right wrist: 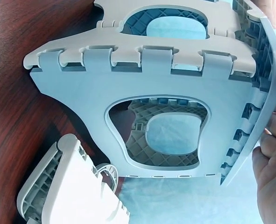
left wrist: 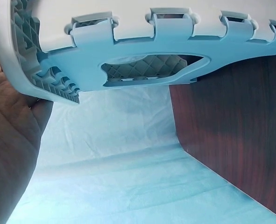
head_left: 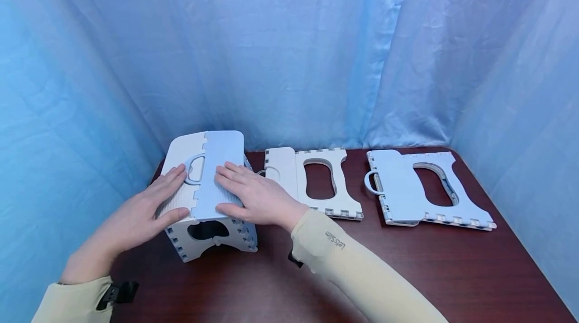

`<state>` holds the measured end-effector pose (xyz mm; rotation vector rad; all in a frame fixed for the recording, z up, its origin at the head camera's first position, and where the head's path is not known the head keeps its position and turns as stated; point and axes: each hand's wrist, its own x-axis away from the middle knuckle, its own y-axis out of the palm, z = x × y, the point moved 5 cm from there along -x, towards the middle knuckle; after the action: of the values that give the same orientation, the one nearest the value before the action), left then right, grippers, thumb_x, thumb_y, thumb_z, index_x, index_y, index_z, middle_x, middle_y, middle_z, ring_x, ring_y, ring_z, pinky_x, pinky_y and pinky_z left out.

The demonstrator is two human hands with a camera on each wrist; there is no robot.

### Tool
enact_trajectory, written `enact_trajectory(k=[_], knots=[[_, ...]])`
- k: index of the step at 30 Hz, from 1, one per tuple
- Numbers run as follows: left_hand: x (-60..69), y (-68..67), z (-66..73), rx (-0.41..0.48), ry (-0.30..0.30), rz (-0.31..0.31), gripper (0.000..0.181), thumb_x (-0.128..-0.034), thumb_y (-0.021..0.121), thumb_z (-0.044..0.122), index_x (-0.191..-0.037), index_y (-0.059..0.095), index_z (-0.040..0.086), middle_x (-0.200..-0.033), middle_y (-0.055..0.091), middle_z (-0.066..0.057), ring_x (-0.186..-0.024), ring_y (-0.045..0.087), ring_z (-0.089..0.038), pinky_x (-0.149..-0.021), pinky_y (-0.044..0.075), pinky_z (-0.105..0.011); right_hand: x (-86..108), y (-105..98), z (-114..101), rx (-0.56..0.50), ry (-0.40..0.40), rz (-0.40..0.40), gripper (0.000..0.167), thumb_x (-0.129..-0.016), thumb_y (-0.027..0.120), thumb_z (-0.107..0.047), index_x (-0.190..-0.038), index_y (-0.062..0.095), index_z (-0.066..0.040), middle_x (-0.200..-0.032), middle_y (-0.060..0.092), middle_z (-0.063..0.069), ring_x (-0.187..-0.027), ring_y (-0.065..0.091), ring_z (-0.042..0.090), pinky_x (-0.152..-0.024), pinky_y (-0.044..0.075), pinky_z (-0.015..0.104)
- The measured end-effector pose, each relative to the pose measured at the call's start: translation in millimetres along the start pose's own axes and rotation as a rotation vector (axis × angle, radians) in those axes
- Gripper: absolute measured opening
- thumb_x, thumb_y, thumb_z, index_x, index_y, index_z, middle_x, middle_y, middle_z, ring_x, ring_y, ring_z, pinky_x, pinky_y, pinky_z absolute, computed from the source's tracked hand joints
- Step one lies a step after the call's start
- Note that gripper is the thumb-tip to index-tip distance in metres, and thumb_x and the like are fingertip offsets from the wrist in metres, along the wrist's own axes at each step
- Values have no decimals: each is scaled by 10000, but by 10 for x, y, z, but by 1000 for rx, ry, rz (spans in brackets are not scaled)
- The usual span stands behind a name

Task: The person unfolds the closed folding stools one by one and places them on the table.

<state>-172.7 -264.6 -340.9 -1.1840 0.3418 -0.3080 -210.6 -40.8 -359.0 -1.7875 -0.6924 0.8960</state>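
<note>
An unfolded stool (head_left: 221,147) with a half white, half light blue top stands upright at the left of the table. My left hand (head_left: 135,217) rests on the white half of its top, fingers spread beside the oval handle. On the blue half my right hand (head_left: 260,195) lies flat with the fingers straight. In the left wrist view the stool's blue side panel (left wrist: 91,70) shows an opening, with my left hand (left wrist: 11,135) at the top's edge. The right wrist view shows another blue side panel (right wrist: 86,88) and my right hand (right wrist: 273,172) against the top.
A folded white stool (head_left: 282,162) lies right of the standing one, its handle toward it. Farther right lies a folded light blue and white stool (head_left: 402,187). All are on a dark reddish-brown table (head_left: 407,267), with light blue curtains (head_left: 271,51) behind and at both sides.
</note>
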Motion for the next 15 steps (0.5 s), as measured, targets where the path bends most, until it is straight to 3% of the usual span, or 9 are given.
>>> enact_trajectory(k=[7, 15], knots=[[-39, 4, 8, 29, -41, -44, 767, -1000, 621, 465, -1626, 284, 180, -1693, 232, -74, -1508, 259, -451, -1106, 316, -695, -15, 10, 10, 7, 39, -43, 659, -1041, 536, -483, -1564, 415, -100, -1640, 363, 46, -1532, 295, 191, -1255, 166, 285], [-50, -10, 38, 19, -72, -33, 695, -1035, 563, 458, -1598, 343, 115, -1666, 289, -124, -1498, 277, -458, -1105, 307, -708, -27, 1, -44, -33, 57, -71, 648, -1055, 506, -474, -1570, 401, -95, -1648, 347, 47, -1544, 262, 189, -1259, 143, 283]])
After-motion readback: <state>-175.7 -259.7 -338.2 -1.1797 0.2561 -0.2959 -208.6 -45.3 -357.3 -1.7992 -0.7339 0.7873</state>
